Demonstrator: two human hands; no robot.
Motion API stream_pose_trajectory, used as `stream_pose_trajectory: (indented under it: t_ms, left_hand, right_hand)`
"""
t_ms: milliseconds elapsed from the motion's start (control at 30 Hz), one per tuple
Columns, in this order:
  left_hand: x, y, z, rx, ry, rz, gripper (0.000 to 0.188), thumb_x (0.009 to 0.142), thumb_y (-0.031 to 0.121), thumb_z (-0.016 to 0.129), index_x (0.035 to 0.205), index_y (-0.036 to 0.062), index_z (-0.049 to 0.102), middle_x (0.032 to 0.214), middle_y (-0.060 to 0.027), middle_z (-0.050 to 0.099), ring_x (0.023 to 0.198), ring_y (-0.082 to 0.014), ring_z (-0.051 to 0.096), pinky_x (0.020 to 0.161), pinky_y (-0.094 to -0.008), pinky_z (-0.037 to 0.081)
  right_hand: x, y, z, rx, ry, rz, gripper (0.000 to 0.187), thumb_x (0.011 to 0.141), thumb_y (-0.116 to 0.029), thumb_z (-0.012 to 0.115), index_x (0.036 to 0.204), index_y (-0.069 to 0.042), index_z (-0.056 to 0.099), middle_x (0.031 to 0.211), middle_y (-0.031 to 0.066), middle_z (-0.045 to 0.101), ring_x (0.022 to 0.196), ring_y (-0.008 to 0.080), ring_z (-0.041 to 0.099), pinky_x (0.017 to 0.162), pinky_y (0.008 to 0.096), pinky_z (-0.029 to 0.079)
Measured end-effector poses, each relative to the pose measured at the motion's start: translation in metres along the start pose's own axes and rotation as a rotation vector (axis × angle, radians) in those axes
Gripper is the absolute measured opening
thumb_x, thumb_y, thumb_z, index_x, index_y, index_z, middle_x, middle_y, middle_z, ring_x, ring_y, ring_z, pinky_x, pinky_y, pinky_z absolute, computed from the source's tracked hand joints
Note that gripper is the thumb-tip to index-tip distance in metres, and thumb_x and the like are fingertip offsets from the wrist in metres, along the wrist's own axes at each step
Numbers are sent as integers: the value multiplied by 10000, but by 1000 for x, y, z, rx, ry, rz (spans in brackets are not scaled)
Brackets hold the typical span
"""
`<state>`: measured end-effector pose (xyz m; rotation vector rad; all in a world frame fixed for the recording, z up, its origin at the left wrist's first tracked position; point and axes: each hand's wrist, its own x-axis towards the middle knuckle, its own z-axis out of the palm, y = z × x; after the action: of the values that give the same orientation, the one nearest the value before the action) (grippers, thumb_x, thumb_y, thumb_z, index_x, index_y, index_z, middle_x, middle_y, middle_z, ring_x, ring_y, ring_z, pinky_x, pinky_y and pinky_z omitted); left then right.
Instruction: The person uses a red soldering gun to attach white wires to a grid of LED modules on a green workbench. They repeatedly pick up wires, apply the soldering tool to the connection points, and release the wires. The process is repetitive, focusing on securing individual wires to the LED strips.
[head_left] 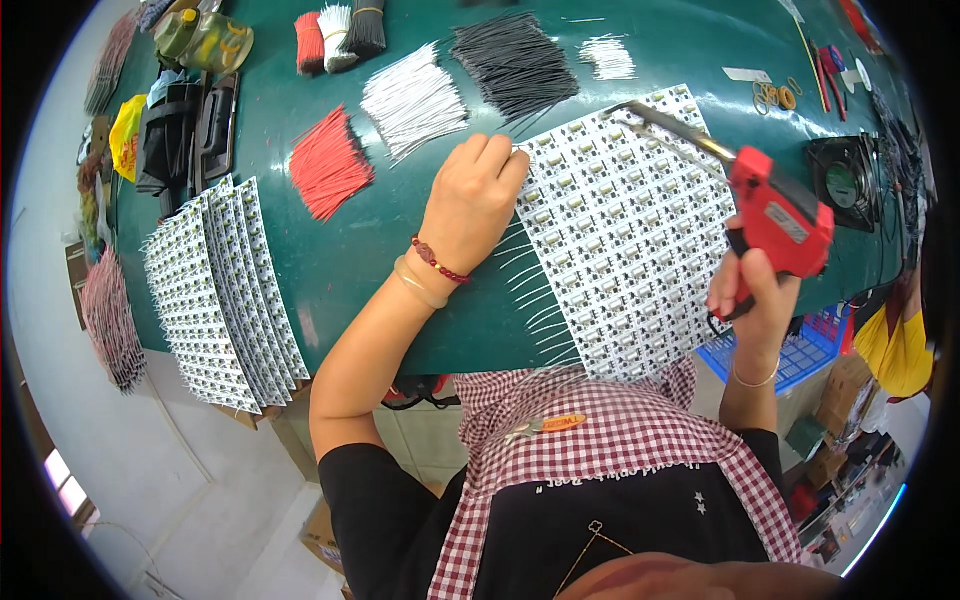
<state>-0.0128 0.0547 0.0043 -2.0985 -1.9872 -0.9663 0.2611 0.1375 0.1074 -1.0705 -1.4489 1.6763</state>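
A large white circuit board panel (625, 235), crowded with rows of small parts, lies in front of me on the green table. Thin white wires (538, 300) stick out along its left edge. At the panel's upper left edge is my left hand (478, 185), fingers closed in a pinch; what they hold is too small to make out. My right hand (755, 285) grips a red soldering gun (785, 215) by its handle, over the panel's right side. Its metal barrel points left, and the dark tip is over the upper part of the panel.
Red wires (332, 163), white wires (415, 100) and black wires (513, 65) lie in piles beyond my left hand. Overlapping board panels (215, 300) stand at the left edge. A small black fan (843, 183) sits at right; a blue basket (790, 355) is below the table edge.
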Motion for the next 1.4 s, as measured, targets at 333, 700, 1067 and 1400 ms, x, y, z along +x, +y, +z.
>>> stream_pose_trajectory:
  t_ms: [333, 700, 1067, 1400]
  left_hand:
    - [-4, 9, -1, 69, -111, -26, 178, 696, -7, 569, 866, 16, 615, 761, -94, 478, 743, -269, 512, 663, -376, 423]
    - [-15, 7, -3, 163, -177, -20, 194, 751, -41, 591, 929, 19, 640, 779, -96, 503, 752, -265, 520, 653, -377, 418]
    - [-15, 64, -32, -435, -146, -394, 133, 779, -48, 623, 880, 18, 678, 821, -79, 590, 693, -206, 551, 648, -296, 438]
    - [94, 212, 58, -1358, -594, 163, 81, 764, 79, 707, 841, 90, 730, 1296, -175, 488, 1230, -308, 475, 933, -375, 413]
  right_hand:
    - [-8, -31, -143, -32, 412, -457, 431, 961, -320, 532, 1222, 20, 482, 665, 45, 505, 514, 103, 477, 567, 300, 476]
    - [34, 16, -268, -154, 884, -175, 247, 894, -239, 616, 998, -16, 589, 565, 16, 473, 449, 105, 423, 433, 253, 363]
    - [-16, -14, -232, 283, 495, -604, 408, 963, -338, 507, 1185, 4, 488, 675, 29, 488, 568, 119, 438, 617, 295, 400]
    - [-31, 8, -127, 135, 237, -264, 425, 960, -330, 520, 1257, -27, 528, 1224, 31, 580, 810, 58, 550, 694, 225, 462]
